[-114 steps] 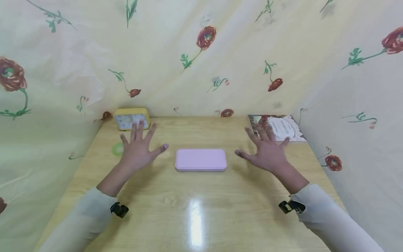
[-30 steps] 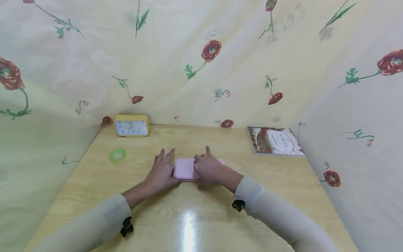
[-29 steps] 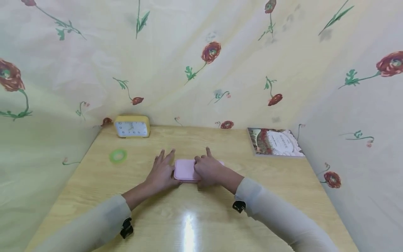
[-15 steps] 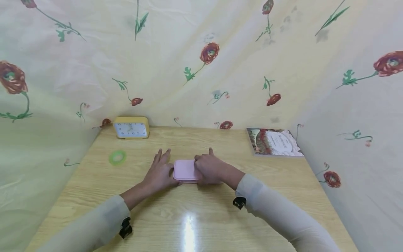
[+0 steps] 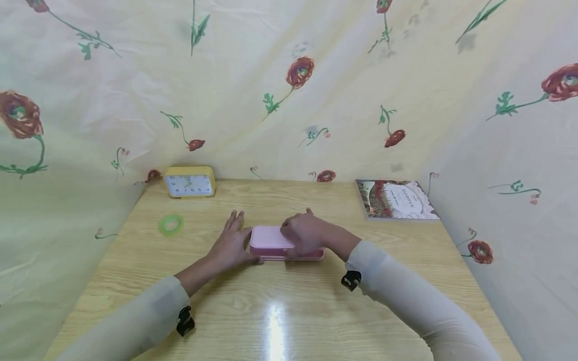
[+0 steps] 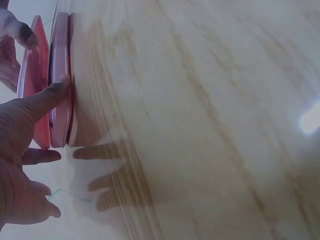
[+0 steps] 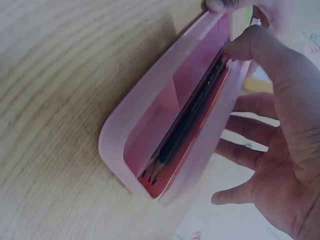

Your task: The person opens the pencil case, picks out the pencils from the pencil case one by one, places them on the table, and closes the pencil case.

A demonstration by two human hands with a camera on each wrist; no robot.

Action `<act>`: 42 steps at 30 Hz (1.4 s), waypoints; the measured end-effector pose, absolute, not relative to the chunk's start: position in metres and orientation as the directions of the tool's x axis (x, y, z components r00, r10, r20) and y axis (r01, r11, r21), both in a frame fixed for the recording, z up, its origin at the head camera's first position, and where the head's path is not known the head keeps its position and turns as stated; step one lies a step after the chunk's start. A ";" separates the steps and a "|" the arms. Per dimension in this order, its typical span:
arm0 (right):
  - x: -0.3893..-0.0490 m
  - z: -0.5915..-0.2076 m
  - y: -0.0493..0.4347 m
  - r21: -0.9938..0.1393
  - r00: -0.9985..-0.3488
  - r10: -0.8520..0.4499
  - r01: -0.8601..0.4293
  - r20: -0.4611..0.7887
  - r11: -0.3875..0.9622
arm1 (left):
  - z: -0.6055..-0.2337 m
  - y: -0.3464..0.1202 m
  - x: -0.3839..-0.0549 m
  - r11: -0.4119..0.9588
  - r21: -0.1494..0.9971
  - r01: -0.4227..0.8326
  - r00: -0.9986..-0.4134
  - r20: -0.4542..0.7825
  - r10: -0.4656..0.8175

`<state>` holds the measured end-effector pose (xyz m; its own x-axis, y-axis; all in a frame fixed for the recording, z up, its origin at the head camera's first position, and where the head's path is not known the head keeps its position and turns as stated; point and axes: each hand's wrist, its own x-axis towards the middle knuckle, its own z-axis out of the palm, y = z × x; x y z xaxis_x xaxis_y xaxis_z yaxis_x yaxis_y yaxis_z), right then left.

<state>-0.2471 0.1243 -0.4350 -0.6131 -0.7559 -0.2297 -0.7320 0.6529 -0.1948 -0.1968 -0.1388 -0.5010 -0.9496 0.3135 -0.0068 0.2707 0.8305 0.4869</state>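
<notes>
Head view: at the left of the table (image 5: 239,326), a green ring (image 5: 170,225) is seen lying flat, with a yellow clock (image 5: 189,181) stood behind it near the back edge; neither is touched. Farther in, the left end of a pink case is held by the left hand (image 5: 229,245), its thumb pressed on the near side of the base (image 6: 61,40) and the other fingers set at the end and beyond. The case is placed near the middle of the table, between the hands, which are kept apart from each other. Its lid (image 5: 270,235), shown only slightly parted half a second ago, has now been raised farther along the near side, and a darker pink gap is seen above the base. Over the right half, the lid is gripped by the right hand (image 5: 306,233), the thumb set at the near edge and a bent finger on top. Through the gap, pencils (image 7: 185,117) are revealed in the right wrist view. The unlatching is therefore judged to be done and the lifting begun but not completed; the base is probably being steadied by the left hand so that it is not dragged up too. At the far right, a flowered booklet (image 5: 397,199) is left lying, well apart from both hands.
</notes>
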 end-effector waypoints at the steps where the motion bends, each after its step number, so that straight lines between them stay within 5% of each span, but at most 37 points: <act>1: -0.249 -0.435 0.126 -0.209 -0.608 -0.763 -0.735 -0.220 0.645 | -0.501 -0.139 -0.197 0.820 0.505 0.269 -0.948 -0.014 0.319; 8: -0.262 -0.440 0.134 -0.341 -0.588 -0.786 -0.711 -0.189 0.615 | -0.500 -0.142 -0.199 0.754 0.613 0.237 -0.934 -0.072 0.351; 16: -0.272 -0.424 0.141 -0.535 -0.654 -0.728 -0.548 -0.206 0.644 | -0.499 -0.140 -0.201 0.755 0.609 0.245 -0.930 -0.072 0.360; 22: -0.277 -0.415 0.141 -0.562 -0.738 -0.670 -0.520 -0.083 0.643 | -0.498 -0.138 -0.201 0.750 0.623 0.223 -0.931 -0.091 0.353; 29: -0.278 -0.423 0.135 -0.446 -0.828 -0.527 -0.552 0.192 0.705 | -0.500 -0.139 -0.200 0.758 0.617 0.211 -0.936 -0.095 0.339; 35: -0.274 -0.430 0.132 -0.253 -0.809 -0.476 -0.568 0.344 0.783 | -0.500 -0.142 -0.201 0.765 0.612 0.201 -0.937 -0.106 0.332; 42: -0.273 -0.440 0.138 -0.112 -0.777 -0.499 -0.576 0.383 0.810 | -0.498 -0.141 -0.201 0.762 0.621 0.186 -0.936 -0.123 0.329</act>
